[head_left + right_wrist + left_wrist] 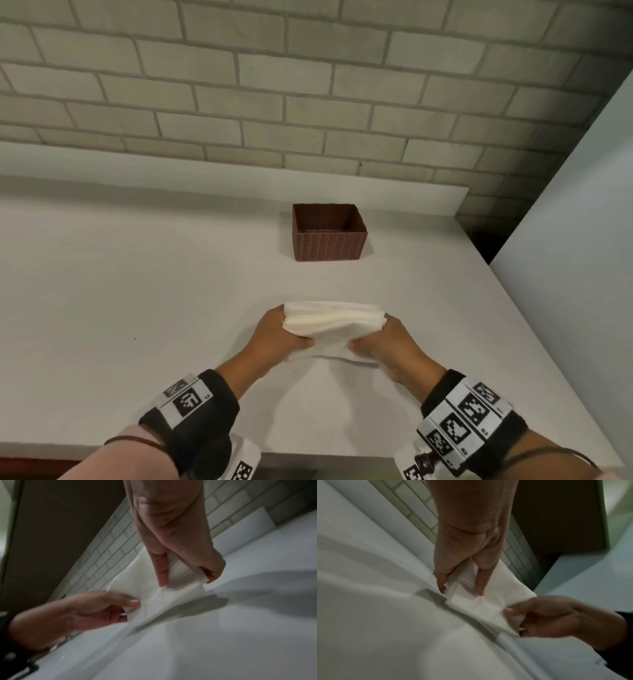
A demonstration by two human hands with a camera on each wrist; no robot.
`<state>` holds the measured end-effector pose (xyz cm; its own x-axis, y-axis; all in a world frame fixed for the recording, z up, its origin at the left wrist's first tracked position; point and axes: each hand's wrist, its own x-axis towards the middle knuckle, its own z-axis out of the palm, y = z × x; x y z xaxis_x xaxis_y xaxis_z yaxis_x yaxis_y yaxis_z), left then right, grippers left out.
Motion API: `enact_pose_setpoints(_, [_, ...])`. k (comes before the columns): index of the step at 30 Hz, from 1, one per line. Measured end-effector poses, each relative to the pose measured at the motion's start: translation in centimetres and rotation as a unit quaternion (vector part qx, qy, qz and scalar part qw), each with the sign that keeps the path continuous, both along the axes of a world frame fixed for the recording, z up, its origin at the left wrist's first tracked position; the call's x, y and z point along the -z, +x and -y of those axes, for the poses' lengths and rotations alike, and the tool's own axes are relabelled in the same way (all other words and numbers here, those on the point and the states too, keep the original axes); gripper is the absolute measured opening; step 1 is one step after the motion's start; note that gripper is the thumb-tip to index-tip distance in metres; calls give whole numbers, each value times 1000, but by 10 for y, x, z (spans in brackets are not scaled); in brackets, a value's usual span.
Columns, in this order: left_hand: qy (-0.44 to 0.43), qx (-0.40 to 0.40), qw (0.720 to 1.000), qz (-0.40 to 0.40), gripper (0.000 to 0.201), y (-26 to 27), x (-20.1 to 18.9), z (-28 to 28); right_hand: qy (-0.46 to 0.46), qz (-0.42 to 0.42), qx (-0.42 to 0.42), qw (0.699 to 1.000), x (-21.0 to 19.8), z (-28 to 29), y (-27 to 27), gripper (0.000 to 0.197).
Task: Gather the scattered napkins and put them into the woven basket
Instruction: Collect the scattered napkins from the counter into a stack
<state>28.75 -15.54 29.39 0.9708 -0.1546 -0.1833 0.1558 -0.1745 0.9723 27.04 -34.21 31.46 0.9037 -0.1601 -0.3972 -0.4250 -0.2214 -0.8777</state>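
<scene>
A stack of white napkins (334, 323) is held just above the white counter, squeezed between both hands. My left hand (281, 337) grips its left end, thumb on the near side and fingers behind. My right hand (383, 342) grips the right end the same way. In the left wrist view my left hand (462, 586) pinches the napkin stack (489, 596), with my right hand (539, 616) opposite. The right wrist view shows my right hand (181, 581) on the stack (149, 582) and my left hand (96, 608) facing it. The brown woven basket (329, 241) stands empty farther back.
A white counter (137, 291) runs to a low white ledge (205, 178) under a pale brick wall. A white cabinet side (575, 240) rises at the right, with a dark gap beside it. The counter's front edge lies under my wrists.
</scene>
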Motion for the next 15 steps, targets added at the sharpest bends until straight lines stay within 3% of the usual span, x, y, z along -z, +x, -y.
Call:
enact_pose_setpoints(3, [28, -27, 999, 20, 51, -3, 9, 6, -16, 19, 9, 1000, 10, -5, 0, 52])
enact_pose_setpoints(7, [25, -24, 999, 31, 60, -7, 14, 7, 32, 29, 2, 999, 16, -5, 0, 59])
enact_pose_setpoints(10, [7, -43, 998, 40, 55, -10, 17, 6, 70, 32, -18, 997, 17, -3, -3, 65])
enact_pose_setpoints(15, [-10, -28, 998, 52, 57, -10, 14, 1, 91, 52, -21, 994, 15, 2, -4, 52])
